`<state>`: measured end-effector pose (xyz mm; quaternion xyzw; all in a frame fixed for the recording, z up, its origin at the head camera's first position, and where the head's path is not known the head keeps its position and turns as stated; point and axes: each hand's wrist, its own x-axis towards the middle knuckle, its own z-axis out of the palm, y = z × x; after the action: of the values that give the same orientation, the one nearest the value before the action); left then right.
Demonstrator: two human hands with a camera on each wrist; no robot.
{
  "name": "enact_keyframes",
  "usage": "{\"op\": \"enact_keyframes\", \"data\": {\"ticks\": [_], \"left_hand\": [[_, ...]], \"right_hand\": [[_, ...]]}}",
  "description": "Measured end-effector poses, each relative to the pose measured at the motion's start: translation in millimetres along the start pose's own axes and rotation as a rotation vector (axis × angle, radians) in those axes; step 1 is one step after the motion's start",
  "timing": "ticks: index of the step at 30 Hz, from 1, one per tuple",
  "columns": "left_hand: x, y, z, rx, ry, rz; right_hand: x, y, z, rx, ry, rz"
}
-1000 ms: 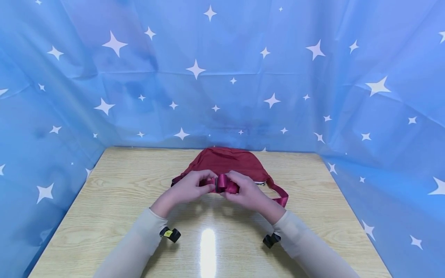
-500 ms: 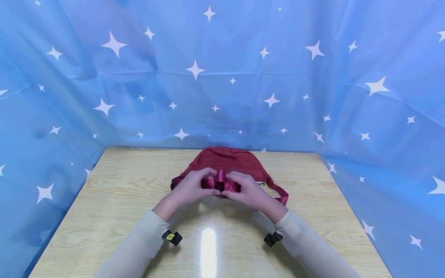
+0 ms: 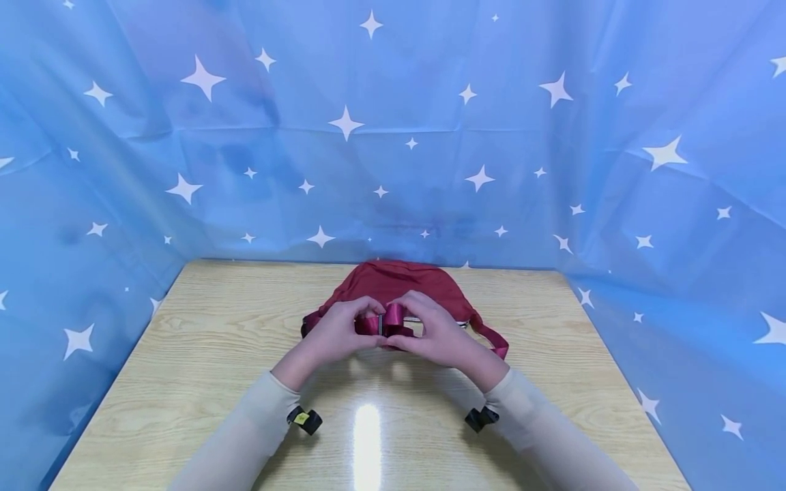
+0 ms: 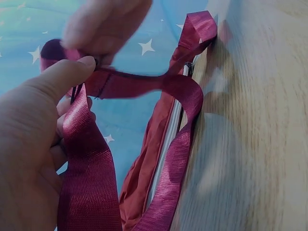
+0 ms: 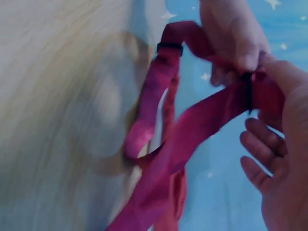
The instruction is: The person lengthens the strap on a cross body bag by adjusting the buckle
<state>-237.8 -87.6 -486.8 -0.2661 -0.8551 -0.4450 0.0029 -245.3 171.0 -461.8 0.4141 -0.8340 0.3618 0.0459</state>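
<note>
A dark red waist bag (image 3: 405, 283) lies near the table's back edge, its wine-red webbing strap (image 4: 91, 168) raised in front. My left hand (image 3: 334, 331) pinches the strap beside a narrow dark slider buckle (image 3: 381, 324). My right hand (image 3: 439, 334) pinches the webbing just right of the buckle, where a short loop of strap (image 3: 394, 317) stands up. Both thumbs nearly meet below the buckle. In the right wrist view the slider (image 5: 249, 94) lies across the strap near the right thumb; another dark bar (image 5: 170, 48) crosses the strap farther along. Fingers partly hide the slider.
The light wood table (image 3: 215, 354) carries the bag, and a strap end (image 3: 494, 337) trails at its right. A blue star-patterned cloth (image 3: 393, 136) hangs behind and at both sides. A pale zipper (image 4: 166, 149) runs along the bag's edge.
The strap loop at the buckle tipped leftward, then came back slightly right. My right fingers have shifted on the webbing, and a gap now shows inside the right hand. The bag stays put.
</note>
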Motion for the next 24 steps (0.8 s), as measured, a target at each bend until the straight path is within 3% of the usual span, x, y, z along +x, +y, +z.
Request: {"op": "enact_keyframes", "data": {"ticks": [11,20,24], "left_hand": [[-1.1,1.3,0.6,-0.024,0.000,0.003],[-2.0,-1.6,0.2,0.059,0.001,-0.003],[-3.0,-2.1,0.5,0.088,-0.006,-0.014]], "right_hand": [[17.4,-18,-2,0.005,0.041,0.017],[15.6,-25,-1,0.367,0.120,0.066],[13.9,-28,-6,0.429,0.104,0.113]]}}
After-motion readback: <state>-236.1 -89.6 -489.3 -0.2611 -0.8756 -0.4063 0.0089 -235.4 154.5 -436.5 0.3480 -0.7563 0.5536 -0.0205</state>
